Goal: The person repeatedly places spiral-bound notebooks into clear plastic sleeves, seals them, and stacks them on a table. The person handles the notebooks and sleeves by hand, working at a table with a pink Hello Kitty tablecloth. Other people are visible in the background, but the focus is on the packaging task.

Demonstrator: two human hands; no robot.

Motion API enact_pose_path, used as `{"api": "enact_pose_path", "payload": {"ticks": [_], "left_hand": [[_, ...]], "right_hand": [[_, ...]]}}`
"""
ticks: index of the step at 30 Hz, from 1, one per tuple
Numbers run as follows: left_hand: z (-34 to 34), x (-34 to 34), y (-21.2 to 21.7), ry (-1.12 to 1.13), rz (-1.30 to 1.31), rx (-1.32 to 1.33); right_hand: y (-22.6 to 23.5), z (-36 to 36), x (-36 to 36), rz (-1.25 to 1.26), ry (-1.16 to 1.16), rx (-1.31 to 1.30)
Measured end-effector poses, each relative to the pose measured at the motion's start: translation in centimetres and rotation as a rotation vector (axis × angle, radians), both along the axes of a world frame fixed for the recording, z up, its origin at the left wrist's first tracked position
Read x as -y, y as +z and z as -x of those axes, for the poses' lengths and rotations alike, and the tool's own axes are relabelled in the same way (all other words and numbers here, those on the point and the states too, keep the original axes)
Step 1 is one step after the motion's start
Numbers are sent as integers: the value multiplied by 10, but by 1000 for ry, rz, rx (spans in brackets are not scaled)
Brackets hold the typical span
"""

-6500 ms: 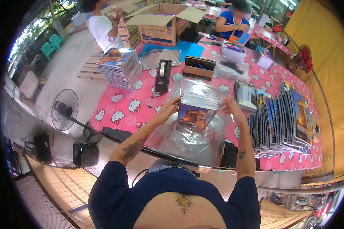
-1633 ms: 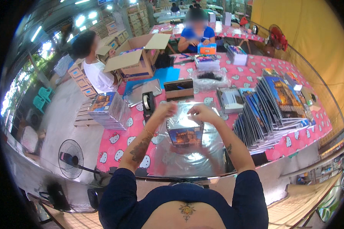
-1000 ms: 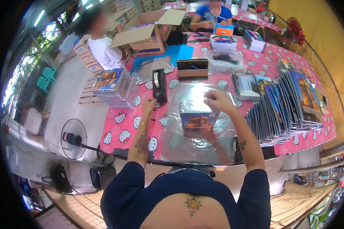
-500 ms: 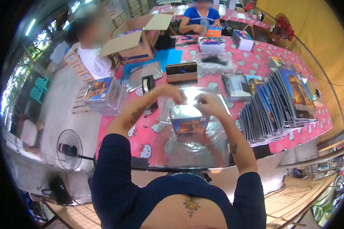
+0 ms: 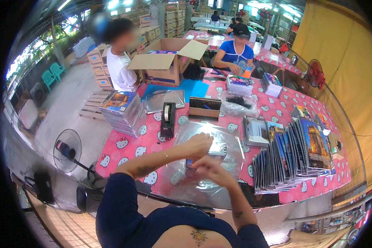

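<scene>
And there it is: the top edge of the notebook has been left by both hands, which were seen side by side up there half a second ago and are now set one below the other in the centre of the frame. The left hand is held over the upper part of the notebook, its forearm stretched in from the lower left; the fingers are curled, but whether anything is pinched in them cannot be told. Just below and to the right, the right hand has been brought down to the cover, blurred; whether it is clamped on anything cannot be told either. The notebook is kept amid the clear plastic on the pink desk, its picture now mostly hidden by the hands. By that shift, the handling is judged to have been moved from the top edge towards the middle and near part. The tape dispenser, near which the left hand was seen a second ago, is left untouched at left of centre; whether tape was taken cannot be made out. The stacked notebooks at the left appear undisturbed.
</scene>
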State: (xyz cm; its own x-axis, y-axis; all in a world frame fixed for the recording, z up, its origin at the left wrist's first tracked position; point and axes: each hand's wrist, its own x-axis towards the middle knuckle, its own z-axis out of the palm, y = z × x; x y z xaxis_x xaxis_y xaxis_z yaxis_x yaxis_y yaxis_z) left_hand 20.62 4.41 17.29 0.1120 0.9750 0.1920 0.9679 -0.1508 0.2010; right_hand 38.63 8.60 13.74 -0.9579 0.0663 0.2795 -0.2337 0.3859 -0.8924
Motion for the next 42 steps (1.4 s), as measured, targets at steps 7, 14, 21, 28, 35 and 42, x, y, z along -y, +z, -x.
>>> {"api": "enact_pose_path", "payload": {"ticks": [7,14,21,28,35,42], "left_hand": [[-19,25,10,220,-251,489],[11,98,-102,260,41,1103],[-30,57,-24,173,-370,948],[132,44,-93,904,-720,243],[195,32,-163,920,-427,1542],[197,75,-202,1059,-171,1062]], "right_hand": [[-139,17,44,1700,88,-171],[-88,-73,-73,544,-516,-87],[-20,-68,-72,471,-590,-15],[72,-54,-14,-494,-854,-277],[79,-12,7,-809,-694,1],[79,-2,9,-899,-713,-162]]}}
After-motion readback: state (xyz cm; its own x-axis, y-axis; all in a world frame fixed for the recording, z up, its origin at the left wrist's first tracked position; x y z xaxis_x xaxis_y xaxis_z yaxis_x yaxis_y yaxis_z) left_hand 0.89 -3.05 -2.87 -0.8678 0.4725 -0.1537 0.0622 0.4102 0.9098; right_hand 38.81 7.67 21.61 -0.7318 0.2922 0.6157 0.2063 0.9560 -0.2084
